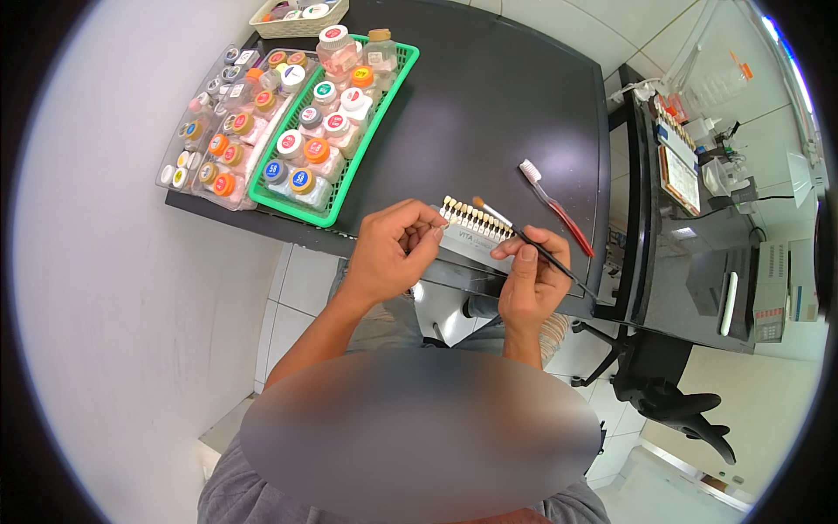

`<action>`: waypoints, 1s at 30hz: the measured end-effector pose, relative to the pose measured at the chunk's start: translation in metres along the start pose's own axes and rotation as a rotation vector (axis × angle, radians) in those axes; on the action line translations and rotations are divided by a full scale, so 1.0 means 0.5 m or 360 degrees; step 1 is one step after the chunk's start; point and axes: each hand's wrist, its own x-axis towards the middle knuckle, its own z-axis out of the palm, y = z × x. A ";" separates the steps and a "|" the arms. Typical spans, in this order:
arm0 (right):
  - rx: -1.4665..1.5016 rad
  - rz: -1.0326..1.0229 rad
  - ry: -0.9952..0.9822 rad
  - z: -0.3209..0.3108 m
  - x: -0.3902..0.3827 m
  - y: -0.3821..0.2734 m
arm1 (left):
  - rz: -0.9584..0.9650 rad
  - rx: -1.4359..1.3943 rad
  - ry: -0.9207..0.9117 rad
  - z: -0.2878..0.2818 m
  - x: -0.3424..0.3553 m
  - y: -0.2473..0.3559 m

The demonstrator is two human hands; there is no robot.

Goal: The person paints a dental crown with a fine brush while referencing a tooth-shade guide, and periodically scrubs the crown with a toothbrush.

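Observation:
Near the front edge of the dark desk, my left hand (397, 244) pinches something small that I cannot make out, at the left end of a silver shade-guide holder (467, 240) with a row of small tooth-coloured tabs. My right hand (534, 275) holds a slim dark-handled brush (561, 265) between thumb and fingers, its brown tip pointing up and left above the tabs. A toothbrush (569, 224) with white bristles and a red handle lies just to the right.
A green basket (384, 105) and a clear tray (236, 202) of small lidded jars stand at the left, with a cream basket (288, 26) behind. At the right are another worktop (663, 288) with equipment and a black chair (663, 397) below.

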 end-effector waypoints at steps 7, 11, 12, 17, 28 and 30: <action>-0.0238 -0.0053 -0.0120 0.014 -0.017 -0.002 | 0.0027 0.0066 0.0005 0.002 -0.002 0.002; -0.0291 -0.0131 -0.0180 0.011 -0.020 0.004 | 0.0013 0.0053 -0.0002 0.003 -0.003 0.004; -0.0358 -0.0114 -0.0152 0.014 -0.019 0.002 | 0.0020 0.0066 -0.0001 0.003 -0.002 0.004; -0.0368 -0.0167 -0.0086 0.017 -0.023 0.004 | 0.0033 0.0101 -0.0023 0.000 0.002 0.005; -0.0557 -0.0023 -0.0130 0.019 -0.016 -0.012 | -0.0097 0.0101 -0.0059 -0.003 0.006 0.016; -0.0431 -0.0048 -0.0054 0.021 0.001 -0.028 | -0.0138 0.0098 -0.0042 -0.004 0.009 0.019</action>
